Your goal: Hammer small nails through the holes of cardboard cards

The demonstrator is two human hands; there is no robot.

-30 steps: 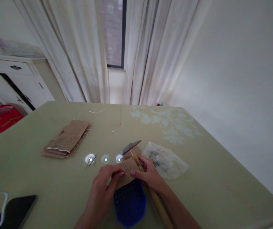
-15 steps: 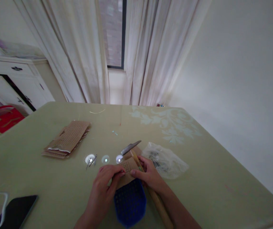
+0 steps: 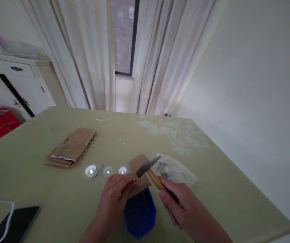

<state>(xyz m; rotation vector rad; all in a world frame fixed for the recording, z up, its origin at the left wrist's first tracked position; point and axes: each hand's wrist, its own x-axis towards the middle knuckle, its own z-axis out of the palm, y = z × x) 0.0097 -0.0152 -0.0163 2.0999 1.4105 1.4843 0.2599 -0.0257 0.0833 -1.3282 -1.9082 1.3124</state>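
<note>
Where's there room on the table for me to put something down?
There's a bare patch on the right, between the bag and the right edge of the table. Another lies between the cardboard stack and the black device. The middle is crowded: left hand, right hand, hammer, card and blue tray.

To the left of the blue basket, the left hand bars close approach, while a broad open stretch of tabletop extends farther left to the black flat device. To its right, a narrow gap separates it from the right hand, with wider passage beyond. Past its far rim, the brown card and the hammer, slanting across it in view, obstruct passage, flanked on the right by the plastic bag.
</note>
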